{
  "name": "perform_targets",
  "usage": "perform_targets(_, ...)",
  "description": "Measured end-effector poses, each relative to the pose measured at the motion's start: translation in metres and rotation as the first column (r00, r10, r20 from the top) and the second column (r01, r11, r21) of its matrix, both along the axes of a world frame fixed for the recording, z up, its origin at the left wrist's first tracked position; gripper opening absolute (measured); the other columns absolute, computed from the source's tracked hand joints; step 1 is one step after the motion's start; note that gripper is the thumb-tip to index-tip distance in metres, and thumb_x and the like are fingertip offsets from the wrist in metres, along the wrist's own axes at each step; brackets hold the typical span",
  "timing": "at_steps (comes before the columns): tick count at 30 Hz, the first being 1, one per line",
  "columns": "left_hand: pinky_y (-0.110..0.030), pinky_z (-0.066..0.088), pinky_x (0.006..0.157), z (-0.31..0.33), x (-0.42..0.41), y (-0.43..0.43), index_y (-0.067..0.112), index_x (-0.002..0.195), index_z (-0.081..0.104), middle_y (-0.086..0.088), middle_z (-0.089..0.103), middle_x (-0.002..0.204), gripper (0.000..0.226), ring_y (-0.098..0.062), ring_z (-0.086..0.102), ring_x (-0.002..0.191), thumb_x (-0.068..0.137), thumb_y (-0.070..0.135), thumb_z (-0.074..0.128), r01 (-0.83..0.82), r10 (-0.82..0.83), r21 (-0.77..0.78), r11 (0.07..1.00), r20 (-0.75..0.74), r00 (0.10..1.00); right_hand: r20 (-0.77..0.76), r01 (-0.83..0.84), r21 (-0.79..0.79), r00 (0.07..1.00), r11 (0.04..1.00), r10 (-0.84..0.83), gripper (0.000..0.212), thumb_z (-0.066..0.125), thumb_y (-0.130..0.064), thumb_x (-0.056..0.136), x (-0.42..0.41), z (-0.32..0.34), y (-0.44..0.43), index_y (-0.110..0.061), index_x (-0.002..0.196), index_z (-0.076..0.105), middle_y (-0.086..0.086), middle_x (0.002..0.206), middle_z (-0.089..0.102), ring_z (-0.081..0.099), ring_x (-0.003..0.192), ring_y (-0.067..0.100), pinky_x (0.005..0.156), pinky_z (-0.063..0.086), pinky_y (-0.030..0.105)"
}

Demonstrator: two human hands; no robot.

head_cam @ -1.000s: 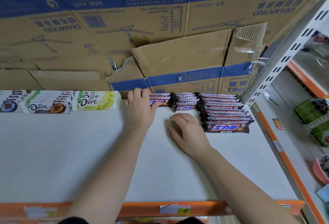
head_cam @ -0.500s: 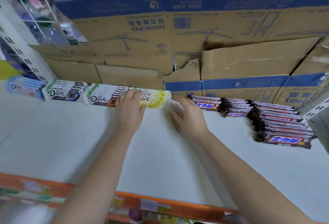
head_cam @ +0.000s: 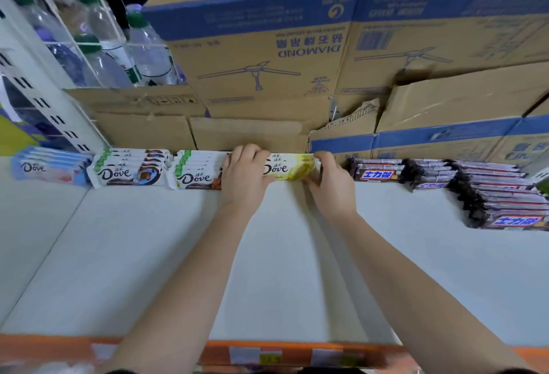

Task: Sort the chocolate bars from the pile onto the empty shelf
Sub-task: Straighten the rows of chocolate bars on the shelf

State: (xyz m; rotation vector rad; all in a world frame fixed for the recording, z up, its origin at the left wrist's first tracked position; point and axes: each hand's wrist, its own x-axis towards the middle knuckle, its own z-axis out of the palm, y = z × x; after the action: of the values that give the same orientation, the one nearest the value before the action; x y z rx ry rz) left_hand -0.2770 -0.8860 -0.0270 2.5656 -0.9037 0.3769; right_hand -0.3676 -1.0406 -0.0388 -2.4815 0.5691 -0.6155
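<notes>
Along the back of the white shelf [head_cam: 267,255] lie rows of chocolate bars. A yellow-green Dove stack [head_cam: 292,167] sits in the middle. My left hand [head_cam: 245,174] lies over its left end with fingers curled on top, and my right hand [head_cam: 332,180] holds its right end. Left of it are a green-and-brown Dove stack [head_cam: 196,170], a white-and-brown Dove stack [head_cam: 130,167] and a blue Dove stack [head_cam: 50,166]. Dark brown bars with blue lettering [head_cam: 377,170] lie in several stacks to the right, the largest stack [head_cam: 505,201] at far right.
Cardboard boxes [head_cam: 267,56] with blue bands form the wall behind the shelf. Water bottles [head_cam: 118,47] stand in a wire rack at upper left beside a slotted white upright [head_cam: 44,103]. An orange price strip [head_cam: 267,356] with labels runs along the shelf's front edge.
The view swung left. Both hands left the dark brown bars and moved left to the yellow-green Dove stack, where they now sit at its two ends.
</notes>
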Motion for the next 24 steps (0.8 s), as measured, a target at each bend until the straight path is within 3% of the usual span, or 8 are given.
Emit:
perform_targets(6,-0.034,0.025,0.101,-0.008,0.011,0.049,0.012,0.121,0.060,-0.004,0.059,0.125,0.051,-0.029,0.050,0.119,0.079,0.040,0.069,-0.073,0.075,-0.067,0.995,0.037,0.996,0.030,-0.037,-0.025,0.999,0.999,0.038,0.039,0.066,-0.019,0.082,0.001,-0.003,-0.005,-0.014,0.118,0.051,0.012,0.091,0.065,0.060,0.079,0.033,0.064,0.049,0.041)
perform_targets(11,-0.042,0.017,0.114,-0.010,0.011,0.070,0.014,0.133,0.050,-0.005,0.047,0.142,0.070,-0.025,0.035,0.136,0.084,0.061,0.031,-0.073,0.072,-0.024,0.997,-0.047,0.996,0.083,-0.099,0.060,0.992,0.993,0.094,0.038,0.067,-0.019,0.080,-0.003,-0.001,-0.007,-0.015,0.114,0.051,0.008,0.095,0.065,0.060,0.085,0.027,0.067,0.050,0.041)
perform_targets(15,-0.047,0.012,0.113,-0.015,0.013,0.088,0.022,0.136,0.046,0.000,0.041,0.146,0.070,-0.025,0.026,0.140,0.080,0.063,0.041,-0.160,0.158,0.066,0.985,0.025,0.987,0.101,-0.097,0.120,0.991,0.988,0.085,0.038,0.068,-0.019,0.079,-0.004,-0.001,-0.005,-0.015,0.113,0.051,0.006,0.100,0.064,0.059,0.089,0.026,0.070,0.050,0.040)
perform_targets(19,-0.057,0.009,0.111,-0.015,0.022,0.098,0.026,0.135,0.046,0.000,0.038,0.148,0.064,-0.027,0.020,0.142,0.077,0.048,0.061,-0.210,0.210,0.030,0.977,-0.010,0.978,0.084,-0.032,0.134,0.996,0.991,0.021,0.039,0.070,-0.017,0.078,-0.001,0.002,0.000,-0.014,0.112,0.052,0.008,0.106,0.060,0.056,0.092,0.026,0.074,0.047,0.038)
perform_targets(22,-0.050,0.015,0.112,-0.016,0.029,0.098,0.021,0.134,0.048,-0.009,0.040,0.146,0.065,-0.029,0.025,0.140,0.076,0.048,0.061,-0.193,0.193,-0.006,0.981,-0.024,0.981,0.153,0.021,-0.030,0.988,0.999,-0.016,0.045,0.074,-0.011,0.074,0.004,0.004,0.010,-0.004,0.114,0.053,0.016,0.111,0.052,0.049,0.102,0.033,0.085,0.038,0.035)
perform_targets(24,-0.047,0.018,0.112,-0.018,0.031,0.098,0.016,0.131,0.050,-0.014,0.044,0.142,0.066,-0.032,0.031,0.138,0.075,0.049,0.058,-0.165,0.164,-0.027,0.986,-0.014,0.986,0.171,0.040,-0.084,0.985,0.996,-0.025,0.043,0.073,-0.009,0.074,0.007,0.007,0.025,-0.001,0.111,0.054,0.018,0.111,0.052,0.046,0.103,0.035,0.083,0.029,0.026)
